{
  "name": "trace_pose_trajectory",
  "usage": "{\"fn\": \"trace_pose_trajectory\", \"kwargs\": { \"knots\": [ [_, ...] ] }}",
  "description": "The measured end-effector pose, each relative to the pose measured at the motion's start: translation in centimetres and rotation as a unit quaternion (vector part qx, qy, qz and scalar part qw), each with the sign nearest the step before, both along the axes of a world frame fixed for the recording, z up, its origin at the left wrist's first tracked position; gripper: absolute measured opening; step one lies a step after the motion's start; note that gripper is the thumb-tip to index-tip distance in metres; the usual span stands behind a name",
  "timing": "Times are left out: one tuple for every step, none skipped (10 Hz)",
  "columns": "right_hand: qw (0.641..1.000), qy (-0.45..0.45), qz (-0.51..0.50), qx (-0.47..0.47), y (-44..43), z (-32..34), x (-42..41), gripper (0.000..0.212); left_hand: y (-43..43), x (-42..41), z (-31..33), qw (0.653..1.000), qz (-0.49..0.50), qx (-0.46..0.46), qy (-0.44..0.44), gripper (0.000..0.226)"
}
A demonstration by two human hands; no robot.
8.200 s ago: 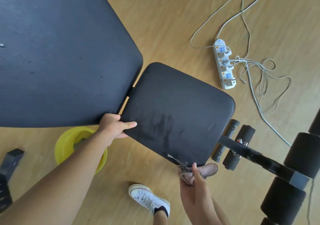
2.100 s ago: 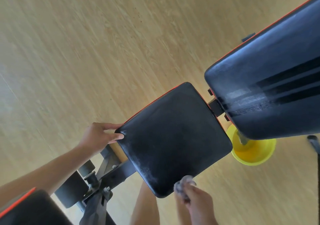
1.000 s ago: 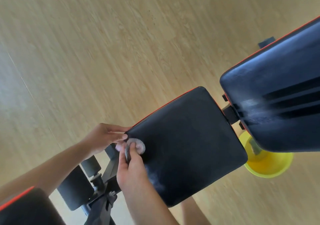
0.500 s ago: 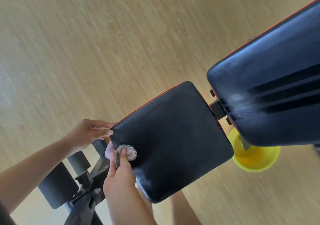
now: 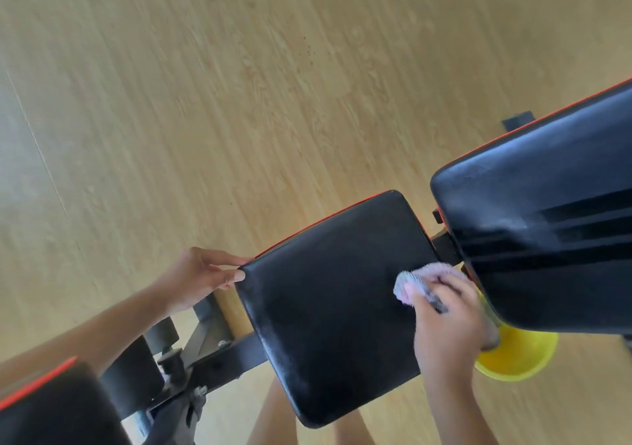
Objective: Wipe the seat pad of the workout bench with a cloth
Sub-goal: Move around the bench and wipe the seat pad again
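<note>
The black seat pad of the workout bench lies tilted in the lower middle, with a thin red edge along its far side. My left hand grips the pad's left corner, thumb on top. My right hand presses a bunched pink and grey cloth onto the pad's right side, close to the gap before the backrest. Part of the cloth is hidden under my fingers.
The black backrest pad rises at the right. A yellow bowl stands on the wooden floor under it. The bench's metal frame and a foam roller sit at the lower left. My legs show below the pad.
My right hand has swept the cloth across the seat pad from its left corner to its right side. My left hand keeps hold of the left corner.
</note>
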State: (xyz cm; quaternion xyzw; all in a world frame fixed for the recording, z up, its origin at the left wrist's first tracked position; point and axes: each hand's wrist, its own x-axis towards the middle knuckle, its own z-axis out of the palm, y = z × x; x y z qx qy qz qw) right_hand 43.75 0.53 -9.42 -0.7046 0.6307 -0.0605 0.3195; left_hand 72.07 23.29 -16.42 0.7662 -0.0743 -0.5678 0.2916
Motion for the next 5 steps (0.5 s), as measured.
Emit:
{"fn": "trace_pose_trajectory", "kwargs": {
  "knots": [
    [0.994,0.007,0.072,-0.087,-2.7,-2.9,9.0,0.016,0.0,-0.2,0.3,1.0,0.01,-0.01,0.009,0.029],
    [0.958,-0.023,0.286,-0.008,3.2,-3.2,15.2,0.006,-0.5,-0.4,1.0,0.999,0.026,-0.014,0.02,0.024],
    [0.82,-0.079,0.566,-0.017,8.6,-3.5,16.2,0.023,-0.3,-0.7,1.4,1.0,0.02,-0.02,0.009,0.034],
    [0.838,-0.063,0.532,-0.104,2.8,-3.8,14.6,0.039,1.2,-0.8,2.3,0.998,0.05,0.013,-0.034,0.022],
    [0.893,0.096,0.393,-0.197,-5.9,-3.6,9.0,0.026,4.8,-0.6,5.2,0.984,0.142,0.016,-0.103,0.01]
  ]
}}
